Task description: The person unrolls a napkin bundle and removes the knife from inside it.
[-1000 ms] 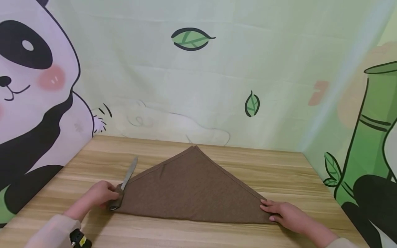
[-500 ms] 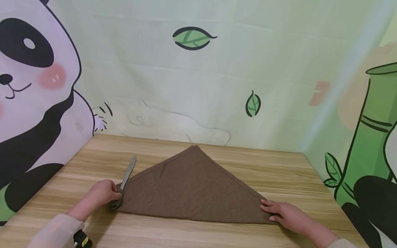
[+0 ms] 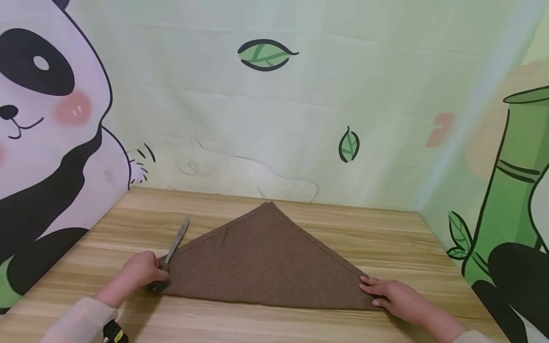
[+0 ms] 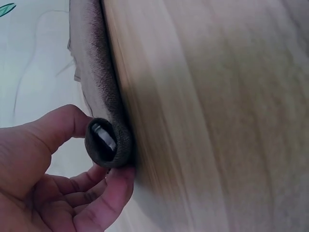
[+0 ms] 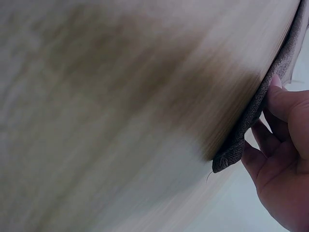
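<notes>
A brown cloth lies folded into a triangle, its peak pointing away from me. At its left corner the cloth is rolled around a table knife; the knife's blade sticks out past the upper edge, and its handle end shows inside the roll in the left wrist view. My left hand pinches this roll between thumb and fingers. My right hand rests on the cloth's right corner with fingers extended, the thumb at the front edge. In the right wrist view the thumb touches the cloth's edge.
The wooden table extends around the cloth on all sides. A printed backdrop with a panda, leaves and bamboo hangs behind the table and along its sides. A black and yellow object sits at the left sleeve.
The left hand's fingers have shifted slightly over the rolled corner, and the knife blade has tilted a little back and forth. The right hand and the rest of the cloth stay put.
</notes>
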Tool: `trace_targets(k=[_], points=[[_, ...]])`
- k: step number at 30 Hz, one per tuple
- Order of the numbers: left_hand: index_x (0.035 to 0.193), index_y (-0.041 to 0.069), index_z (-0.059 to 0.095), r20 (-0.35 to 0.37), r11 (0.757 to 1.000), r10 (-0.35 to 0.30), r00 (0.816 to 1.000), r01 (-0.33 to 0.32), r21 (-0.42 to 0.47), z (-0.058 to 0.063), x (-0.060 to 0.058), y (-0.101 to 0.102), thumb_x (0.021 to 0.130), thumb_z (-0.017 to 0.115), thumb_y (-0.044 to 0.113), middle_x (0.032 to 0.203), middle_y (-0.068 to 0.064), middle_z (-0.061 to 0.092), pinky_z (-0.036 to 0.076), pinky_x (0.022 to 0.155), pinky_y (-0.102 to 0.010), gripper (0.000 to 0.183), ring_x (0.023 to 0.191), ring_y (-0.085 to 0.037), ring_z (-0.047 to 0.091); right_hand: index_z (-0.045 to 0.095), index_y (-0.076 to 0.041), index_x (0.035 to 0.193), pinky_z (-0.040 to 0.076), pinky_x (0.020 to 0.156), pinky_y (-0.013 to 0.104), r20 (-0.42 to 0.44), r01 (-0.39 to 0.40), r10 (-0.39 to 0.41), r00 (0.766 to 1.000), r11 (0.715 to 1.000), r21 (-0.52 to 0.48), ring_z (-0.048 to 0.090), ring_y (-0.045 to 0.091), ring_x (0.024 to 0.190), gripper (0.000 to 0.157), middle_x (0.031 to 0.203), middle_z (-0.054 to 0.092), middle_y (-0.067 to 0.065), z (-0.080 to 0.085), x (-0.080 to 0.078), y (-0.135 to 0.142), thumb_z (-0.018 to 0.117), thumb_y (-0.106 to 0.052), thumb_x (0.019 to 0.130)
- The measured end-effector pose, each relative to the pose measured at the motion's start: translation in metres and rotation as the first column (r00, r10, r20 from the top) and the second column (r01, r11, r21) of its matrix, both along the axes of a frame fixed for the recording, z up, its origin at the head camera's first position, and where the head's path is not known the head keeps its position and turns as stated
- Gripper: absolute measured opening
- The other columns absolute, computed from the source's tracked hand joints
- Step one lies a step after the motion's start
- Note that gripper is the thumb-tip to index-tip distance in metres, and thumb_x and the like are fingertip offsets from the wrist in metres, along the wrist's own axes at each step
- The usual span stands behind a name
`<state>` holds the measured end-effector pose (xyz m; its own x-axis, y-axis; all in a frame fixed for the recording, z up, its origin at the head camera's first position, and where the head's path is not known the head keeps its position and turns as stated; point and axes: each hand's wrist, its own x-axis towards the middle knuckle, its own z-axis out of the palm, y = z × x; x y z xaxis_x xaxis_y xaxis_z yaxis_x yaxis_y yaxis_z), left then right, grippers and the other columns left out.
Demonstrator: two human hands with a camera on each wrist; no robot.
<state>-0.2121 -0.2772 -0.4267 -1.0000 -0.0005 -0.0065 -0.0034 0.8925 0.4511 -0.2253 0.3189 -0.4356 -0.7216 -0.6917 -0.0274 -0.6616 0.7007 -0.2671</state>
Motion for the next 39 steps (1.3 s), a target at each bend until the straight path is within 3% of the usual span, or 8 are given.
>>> trace_targets(k=[8,16,24,28,33,39], points=[[0.048,0.022,0.035,0.066,0.998,0.033,0.997,-0.037,0.056,0.006,0.002,-0.013,0.072,0.065,0.012,0.042,0.013,0.032,0.044,0.043,-0.023,0.039,0.038,-0.005,0.044,0.062,-0.006,0.132,0.055,0.097,0.034,-0.005,0.007,-0.007,1.0,1.0,-0.005,0.058,0.037,0.125,0.045,0.138,0.058,0.021,-0.001,0.001,-0.001,0.061,-0.029,0.094],[0.053,0.018,0.043,0.134,0.992,0.017,0.991,-0.033,0.12,0.013,0.006,-0.021,0.079,0.064,0.011,0.047,0.01,0.037,0.049,0.047,-0.026,0.034,0.045,-0.007,0.042,0.063,-0.005,0.132,0.055,0.096,0.033,-0.018,-0.008,0.008,1.0,1.0,-0.007,0.059,0.037,0.124,0.044,0.137,0.059,0.022,-0.002,0.0,-0.001,0.062,-0.028,0.094],[0.067,0.002,0.064,0.216,0.99,-0.001,0.976,-0.03,0.139,0.014,0.004,-0.034,0.082,0.062,0.008,0.054,0.005,0.05,0.051,0.051,-0.026,0.016,0.051,-0.009,0.051,0.062,-0.006,0.132,0.055,0.096,0.034,-0.012,0.004,-0.004,1.0,1.0,0.01,0.059,0.037,0.125,0.044,0.138,0.059,0.021,-0.001,0.0,-0.001,0.062,-0.028,0.094],[0.072,-0.001,0.066,0.221,0.987,0.026,0.975,-0.061,0.15,0.011,0.005,-0.04,0.083,0.065,0.009,0.056,0.003,0.054,0.051,0.05,-0.025,0.015,0.052,-0.01,0.053,0.062,-0.006,0.133,0.055,0.096,0.034,-0.006,0.008,-0.008,1.0,1.0,0.014,0.058,0.037,0.125,0.044,0.138,0.059,0.02,0.0,0.001,-0.001,0.062,-0.028,0.094],[0.071,0.002,0.059,0.175,0.988,0.045,0.984,-0.069,0.138,0.009,0.007,-0.039,0.082,0.067,0.01,0.055,0.002,0.052,0.047,0.047,-0.024,0.016,0.05,-0.01,0.051,0.063,-0.006,0.132,0.055,0.095,0.034,-0.019,0.004,-0.004,1.0,1.0,0.014,0.059,0.037,0.124,0.044,0.138,0.059,0.021,0.0,0.001,-0.001,0.062,-0.027,0.094],[0.054,0.014,0.048,0.13,0.998,0.029,0.991,-0.036,0.055,0.004,0.008,-0.032,0.079,0.077,0.024,0.044,0.009,0.04,0.039,0.043,-0.021,0.04,0.04,-0.006,0.042,0.062,-0.006,0.132,0.055,0.096,0.034,-0.014,-0.002,0.002,1.0,1.0,0.007,0.059,0.037,0.124,0.045,0.138,0.059,0.021,-0.001,0.001,-0.001,0.061,-0.029,0.094]])
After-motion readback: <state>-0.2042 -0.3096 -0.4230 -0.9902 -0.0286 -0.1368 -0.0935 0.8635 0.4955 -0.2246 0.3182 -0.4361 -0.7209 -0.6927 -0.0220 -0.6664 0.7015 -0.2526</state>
